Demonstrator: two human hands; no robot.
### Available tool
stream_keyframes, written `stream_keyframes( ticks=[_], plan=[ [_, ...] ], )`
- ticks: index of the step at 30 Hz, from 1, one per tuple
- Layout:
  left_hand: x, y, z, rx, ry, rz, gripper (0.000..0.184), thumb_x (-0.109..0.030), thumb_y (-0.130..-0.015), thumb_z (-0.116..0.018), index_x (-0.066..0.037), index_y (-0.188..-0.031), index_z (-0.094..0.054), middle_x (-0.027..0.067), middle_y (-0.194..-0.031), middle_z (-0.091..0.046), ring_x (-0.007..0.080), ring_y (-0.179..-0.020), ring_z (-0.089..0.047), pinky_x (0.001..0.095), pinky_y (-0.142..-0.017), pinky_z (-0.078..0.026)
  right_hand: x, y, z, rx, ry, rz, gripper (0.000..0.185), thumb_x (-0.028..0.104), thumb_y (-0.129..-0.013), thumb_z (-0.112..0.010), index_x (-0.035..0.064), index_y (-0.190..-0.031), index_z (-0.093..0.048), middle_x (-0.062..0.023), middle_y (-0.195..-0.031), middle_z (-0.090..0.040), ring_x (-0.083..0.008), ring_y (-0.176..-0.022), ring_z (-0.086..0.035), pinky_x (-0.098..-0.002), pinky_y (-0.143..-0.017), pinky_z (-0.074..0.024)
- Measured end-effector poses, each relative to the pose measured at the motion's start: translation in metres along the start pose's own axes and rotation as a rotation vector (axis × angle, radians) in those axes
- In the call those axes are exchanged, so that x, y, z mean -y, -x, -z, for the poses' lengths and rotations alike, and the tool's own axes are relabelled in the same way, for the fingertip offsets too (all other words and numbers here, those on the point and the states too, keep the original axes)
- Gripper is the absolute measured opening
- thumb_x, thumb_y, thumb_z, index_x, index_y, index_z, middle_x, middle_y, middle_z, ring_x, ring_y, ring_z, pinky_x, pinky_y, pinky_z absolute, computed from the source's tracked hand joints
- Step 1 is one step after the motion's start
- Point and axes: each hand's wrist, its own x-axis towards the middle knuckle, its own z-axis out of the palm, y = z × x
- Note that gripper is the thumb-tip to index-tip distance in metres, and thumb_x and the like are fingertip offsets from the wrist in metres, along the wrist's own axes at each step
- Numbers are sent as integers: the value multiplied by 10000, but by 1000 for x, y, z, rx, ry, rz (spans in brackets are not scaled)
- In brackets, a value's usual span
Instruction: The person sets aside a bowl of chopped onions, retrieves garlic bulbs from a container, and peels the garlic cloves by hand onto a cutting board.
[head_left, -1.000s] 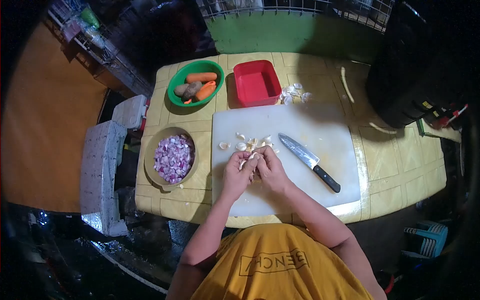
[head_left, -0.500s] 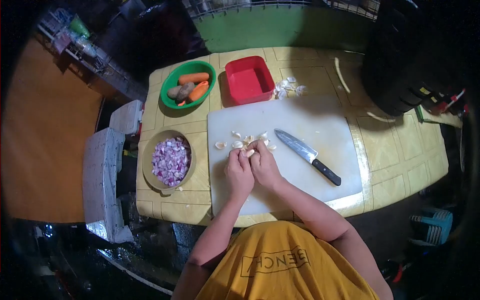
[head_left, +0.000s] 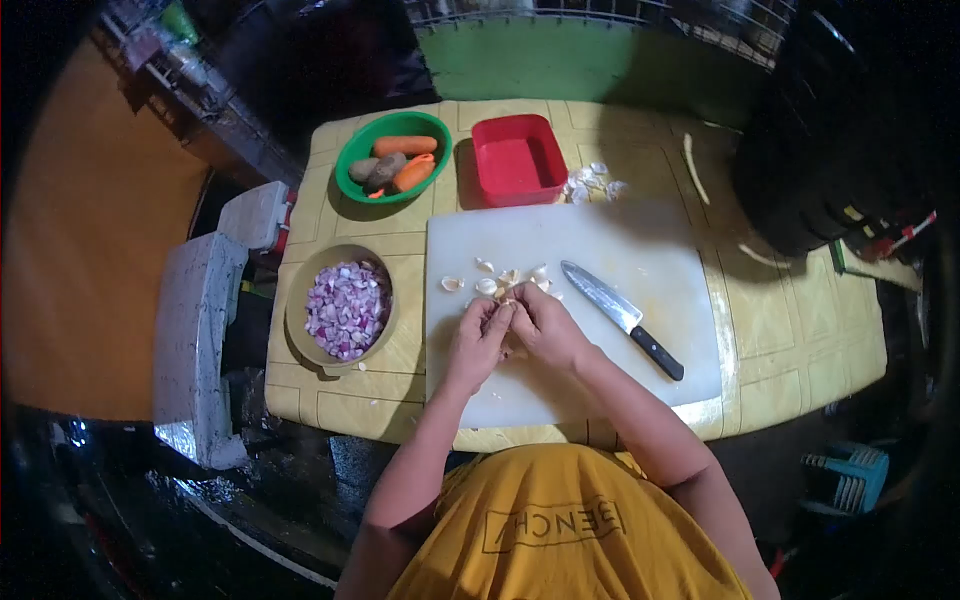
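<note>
My left hand point(head_left: 478, 343) and my right hand point(head_left: 545, 326) meet over the white cutting board point(head_left: 590, 235), fingertips pinched together around a small garlic clove that they mostly hide. Several garlic cloves point(head_left: 486, 286) lie on the board just beyond my fingers. To the right of my hands rests a knife point(head_left: 622, 318) with a black handle, its blade pointing away and to the left. A round bowl point(head_left: 299, 338) of chopped purple onion point(head_left: 347, 310) stands left of the board.
Behind the board are a green bowl point(head_left: 350, 190) with carrots and brown tubers, a red square container point(head_left: 520, 160) and garlic skins point(head_left: 592, 183). A large dark object point(head_left: 800, 150) stands at the right on the yellow tablecloth point(head_left: 790, 340).
The whole view has shifted slightly with the head. My hands stay together at the garlic, and their fingers have moved a little around the clove.
</note>
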Motion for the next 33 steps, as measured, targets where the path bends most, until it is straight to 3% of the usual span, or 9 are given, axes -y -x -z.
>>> stream_keyframes(
  ticks=[4, 11, 14, 19, 21, 22, 27, 29, 33],
  plan=[
    [1, -8, -4, 44, 306, 146, 294, -393, -996, -537, -104, -1048, -555, -27, -796, -542, 46, -636, -486, 217, -470, -400, 9, -7, -3, -17, 112, 85, 224, 170, -947, -448, -19, -1020, -544, -255, -821, -632, -392, -757, -645, -428, -701, -511],
    [-13, -1, 2, 116, -56, 261, 267, -364, -1021, -466, -116, -1106, -514, 10, -883, -569, 84, -688, -538, 231, -510, -430, 6, 0, -6, -57, -30, 1, 199, 120, -921, -427, -8, -996, -559, -251, -793, -626, -383, -708, -638, -434, -665, -507],
    [-16, -3, 5, 196, 252, 300, 243, -340, -1035, -416, -107, -1047, -486, 36, -843, -560, 111, -605, -527, 231, -444, -361, -9, -3, -3, 13, -44, 82, 193, 91, -913, -454, -16, -1042, -548, -217, -772, -627, -325, -689, -647, -400, -650, -509],
    [-11, -11, 6, 214, 329, 197, 257, -389, -1023, -460, -138, -1071, -483, 17, -777, -551, 104, -548, -532, 222, -411, -372, 24, -1, 14, 25, -14, 126, 289, 140, -894, -620, -28, -1099, -505, -168, -776, -651, -254, -695, -663, -368, -642, -509],
    [-18, -7, 1, 61, 498, 203, 240, -384, -1018, -479, -148, -1061, -489, 14, -791, -552, 102, -573, -543, 223, -415, -379, 33, 1, 19, 80, -98, 26, 320, 185, -884, -655, -22, -1085, -517, -159, -777, -647, -237, -668, -650, -355, -622, -502],
    [-21, -4, 3, 99, 537, 222, 240, -344, -1032, -437, -117, -1055, -511, 25, -880, -575, 107, -717, -567, 236, -474, -398, 29, 1, 16, 33, 32, 112, 283, 200, -866, -687, -19, -994, -563, -156, -757, -625, -253, -641, -629, -350, -594, -488],
    [7, -3, -9, -120, 273, 37, 369, -408, -1035, -405, -58, -994, -516, 45, -832, -596, 143, -702, -569, 291, -522, -452, 23, 2, 7, -55, 219, 242, 241, 203, -854, -688, -11, -832, -580, -169, -716, -582, -307, -628, -600, -374, -576, -477],
    [14, -2, -7, -199, -18, -259, 397, -387, -1041, -385, -26, -956, -523, 96, -787, -586, 209, -692, -572, 362, -590, -467, 24, 2, 4, -55, 305, 277, 267, 195, -846, -681, -6, -735, -545, -176, -689, -559, -345, -628, -584, -394, -576, -474],
    [19, 2, -16, -240, -42, -286, 378, -319, -1037, -353, -7, -926, -535, 160, -789, -579, 249, -713, -570, 393, -664, -451, 19, 7, -3, 35, 245, 201, 292, 284, -924, -540, 0, -862, -509, -257, -724, -576, -432, -685, -586, -494, -607, -461]
  ],
)
